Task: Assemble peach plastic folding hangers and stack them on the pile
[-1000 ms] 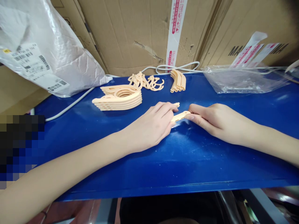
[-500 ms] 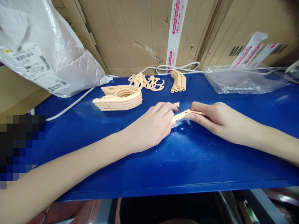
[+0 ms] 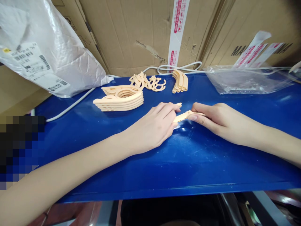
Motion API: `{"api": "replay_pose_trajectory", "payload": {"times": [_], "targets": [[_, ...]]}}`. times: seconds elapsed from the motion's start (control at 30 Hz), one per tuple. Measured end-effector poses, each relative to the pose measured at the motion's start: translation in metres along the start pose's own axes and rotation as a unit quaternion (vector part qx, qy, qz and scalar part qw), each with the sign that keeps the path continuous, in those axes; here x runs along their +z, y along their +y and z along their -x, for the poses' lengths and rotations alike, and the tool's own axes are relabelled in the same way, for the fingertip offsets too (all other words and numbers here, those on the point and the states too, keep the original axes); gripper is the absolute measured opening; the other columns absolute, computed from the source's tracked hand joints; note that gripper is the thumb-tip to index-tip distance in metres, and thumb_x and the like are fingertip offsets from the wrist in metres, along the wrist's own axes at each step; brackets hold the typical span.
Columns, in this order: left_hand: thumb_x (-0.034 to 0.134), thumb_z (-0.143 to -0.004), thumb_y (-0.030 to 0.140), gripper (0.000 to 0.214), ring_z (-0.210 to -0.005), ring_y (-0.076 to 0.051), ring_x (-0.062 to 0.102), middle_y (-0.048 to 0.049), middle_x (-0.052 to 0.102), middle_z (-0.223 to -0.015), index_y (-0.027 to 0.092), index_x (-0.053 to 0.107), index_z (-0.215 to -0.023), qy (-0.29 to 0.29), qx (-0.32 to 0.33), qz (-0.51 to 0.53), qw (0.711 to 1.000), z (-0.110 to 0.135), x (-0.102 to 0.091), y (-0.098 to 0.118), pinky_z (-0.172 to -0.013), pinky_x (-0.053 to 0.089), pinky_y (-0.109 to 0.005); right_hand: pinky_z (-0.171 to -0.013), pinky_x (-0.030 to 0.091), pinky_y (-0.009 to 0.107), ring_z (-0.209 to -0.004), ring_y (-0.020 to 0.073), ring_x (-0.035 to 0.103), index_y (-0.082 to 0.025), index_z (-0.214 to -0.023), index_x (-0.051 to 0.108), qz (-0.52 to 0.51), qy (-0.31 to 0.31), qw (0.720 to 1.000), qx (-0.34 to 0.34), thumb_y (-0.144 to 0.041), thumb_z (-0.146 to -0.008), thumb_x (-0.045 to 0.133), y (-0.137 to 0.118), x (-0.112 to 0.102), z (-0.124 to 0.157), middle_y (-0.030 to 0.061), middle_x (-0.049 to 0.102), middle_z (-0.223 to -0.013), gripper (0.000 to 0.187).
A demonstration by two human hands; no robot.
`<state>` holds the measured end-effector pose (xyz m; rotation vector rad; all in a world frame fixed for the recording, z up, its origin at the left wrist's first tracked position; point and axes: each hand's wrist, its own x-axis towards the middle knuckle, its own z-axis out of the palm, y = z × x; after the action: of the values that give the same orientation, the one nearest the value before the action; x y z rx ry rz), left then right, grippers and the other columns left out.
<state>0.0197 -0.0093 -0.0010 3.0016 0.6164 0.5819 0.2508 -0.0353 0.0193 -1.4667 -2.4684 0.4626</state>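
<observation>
My left hand [image 3: 154,127] rests on the blue table [image 3: 164,163] with its fingers closed round a peach plastic hanger piece [image 3: 182,116]. My right hand [image 3: 215,119] pinches the other end of the same piece; the two hands nearly meet at mid-table. A second small tip of peach plastic [image 3: 178,104] shows past my left fingertips. Behind them lie a stack of folded peach hangers [image 3: 119,99], a heap of peach hooks [image 3: 148,82] and a small stack of curved peach arms [image 3: 180,81].
Cardboard boxes [image 3: 141,34] wall off the back. A white plastic bag with labels [image 3: 47,50] sits back left, a clear plastic bag [image 3: 244,80] back right. A white cable [image 3: 72,105] runs along the table's rear. The table's front edge is near me.
My right hand shifted slightly and turned the piece's end a little; my left hand stayed in place.
</observation>
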Motion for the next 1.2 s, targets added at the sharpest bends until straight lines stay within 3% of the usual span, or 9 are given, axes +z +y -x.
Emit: {"api": "replay_pose_trajectory", "payload": {"times": [0.17,0.47,0.9,1.2], "targets": [[0.035,-0.1,0.018,0.03,-0.122,-0.029,0.046,-0.0196,0.052,-0.132,0.002,0.053,-0.118,-0.004,-0.001,-0.004,1.0,0.0001,-0.0001,-0.0001,-0.102,0.044,-0.047,-0.054,0.027,0.029,-0.052,0.0141,0.044,-0.022,-0.08,0.046,-0.005,0.02,1.0,-0.003,-0.055,-0.098,0.034,-0.001,0.0002,0.0006,-0.0024,0.049,-0.059,0.039],[0.034,-0.1,0.018,0.028,-0.124,-0.028,0.046,-0.0188,0.052,-0.132,0.005,0.053,-0.117,-0.003,0.003,0.005,1.0,0.0011,0.0002,-0.0004,-0.104,0.043,-0.047,-0.052,0.027,0.028,-0.049,0.0133,0.043,-0.022,-0.078,0.045,-0.021,-0.011,0.999,-0.031,-0.051,-0.1,0.031,0.0008,-0.0013,-0.0001,-0.0034,0.045,-0.057,0.039],[0.034,-0.101,0.019,0.028,-0.123,-0.029,0.046,-0.0198,0.051,-0.131,0.004,0.055,-0.112,-0.005,0.012,0.006,1.0,0.0006,0.0002,-0.0001,-0.103,0.044,-0.047,-0.047,0.021,0.027,-0.041,0.0174,0.046,-0.023,-0.078,0.042,0.15,0.019,0.988,-0.02,-0.068,-0.094,0.01,0.0056,0.0006,0.001,-0.0019,0.042,-0.05,0.057],[0.035,-0.1,0.018,0.028,-0.125,-0.029,0.045,-0.0196,0.051,-0.134,0.004,0.053,-0.117,-0.004,0.009,0.009,1.0,0.0004,-0.0004,0.0001,-0.105,0.042,-0.047,-0.05,0.026,0.028,-0.045,0.0136,0.042,-0.022,-0.078,0.044,0.02,0.002,0.999,-0.05,-0.052,-0.1,0.026,0.0058,0.0006,0.0013,-0.0041,0.043,-0.053,0.041]]}}
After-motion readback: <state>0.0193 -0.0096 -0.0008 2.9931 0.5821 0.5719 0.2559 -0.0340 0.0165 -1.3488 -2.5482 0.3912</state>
